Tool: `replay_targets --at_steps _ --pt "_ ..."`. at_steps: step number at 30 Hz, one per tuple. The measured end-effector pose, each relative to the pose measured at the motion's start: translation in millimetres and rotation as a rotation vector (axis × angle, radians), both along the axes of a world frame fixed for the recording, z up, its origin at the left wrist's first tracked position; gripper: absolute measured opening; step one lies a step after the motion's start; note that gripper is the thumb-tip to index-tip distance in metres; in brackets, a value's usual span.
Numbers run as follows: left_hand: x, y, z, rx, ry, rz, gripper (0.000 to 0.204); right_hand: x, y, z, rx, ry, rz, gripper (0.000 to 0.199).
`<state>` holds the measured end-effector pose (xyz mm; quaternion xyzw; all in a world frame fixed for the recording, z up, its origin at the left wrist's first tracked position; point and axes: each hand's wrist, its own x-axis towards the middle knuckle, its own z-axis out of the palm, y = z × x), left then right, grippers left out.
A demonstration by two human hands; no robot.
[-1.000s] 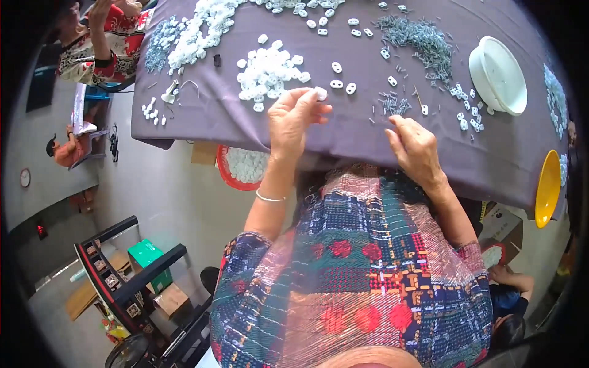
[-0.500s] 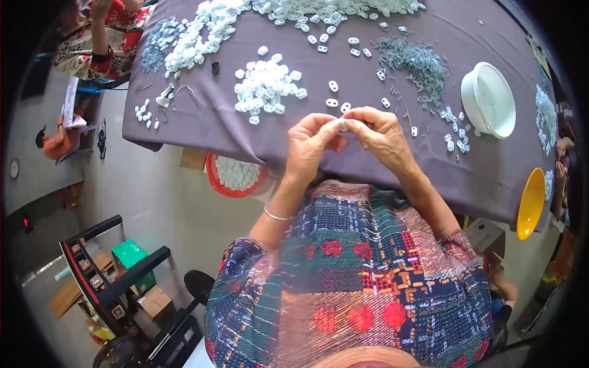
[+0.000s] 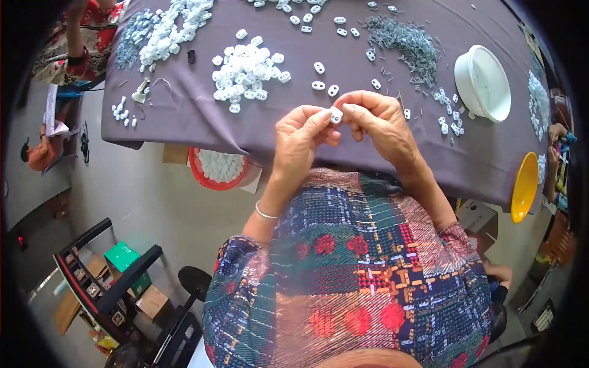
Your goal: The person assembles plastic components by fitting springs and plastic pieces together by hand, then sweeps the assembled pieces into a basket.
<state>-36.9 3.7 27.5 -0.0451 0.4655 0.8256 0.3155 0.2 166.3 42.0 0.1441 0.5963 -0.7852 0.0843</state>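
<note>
Between the thumb and fingers of my left hand (image 3: 297, 138) is a small white plastic piece with two holes (image 3: 336, 115), its holed face turned up. My right hand (image 3: 386, 126) is pinched close at the piece's right side; anything between its fingertips is too small to make out. Just beyond my hands, several loose white pieces (image 3: 318, 86) lie on the dark tablecloth (image 3: 202, 116). A heap of similar white pieces (image 3: 245, 73) sits to the left. Farther right lies a heap of thin grey-blue pins (image 3: 408, 52).
A white round tub (image 3: 483, 83) and a tilted yellow bowl (image 3: 524, 187) stand at the right. More white parts (image 3: 178, 27) lie far left, near a person's patterned clothing (image 3: 61, 49). Below the table edge is a red basket of white parts (image 3: 221, 167).
The view has shifted, so the table sits higher and farther left. The white piece now shows its holed face between my fingers, and my right fingertips have moved slightly off it.
</note>
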Motion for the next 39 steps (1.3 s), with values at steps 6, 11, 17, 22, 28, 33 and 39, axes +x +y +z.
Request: replay_targets --at_steps 6,11,17,22,28,33,39 --pt "2 -5 -2 0.094 -0.07 -0.081 0.012 11 5 5 -0.025 0.037 0.14 0.025" --pt "-1 -7 -9 0.123 -0.091 -0.134 0.013 9 4 -4 -0.065 0.061 0.122 0.021" --pt "0 -10 0 0.091 -0.109 -0.17 0.015 12 2 -12 -0.168 0.095 0.096 0.019" --pt "0 -12 -6 0.194 -0.126 -0.186 0.016 13 -6 -5 -0.293 0.014 0.047 0.019" --pt "15 0 -4 -0.139 0.196 -0.103 0.018 19 -5 -14 -0.313 0.038 -0.08 0.017" --pt "20 3 -3 -0.226 0.317 -0.052 0.019 24 -10 -6 -0.064 -0.031 -0.058 0.015" --pt "24 4 2 -0.382 0.483 -0.055 0.018 28 -18 -16 0.39 0.243 -0.049 0.01"
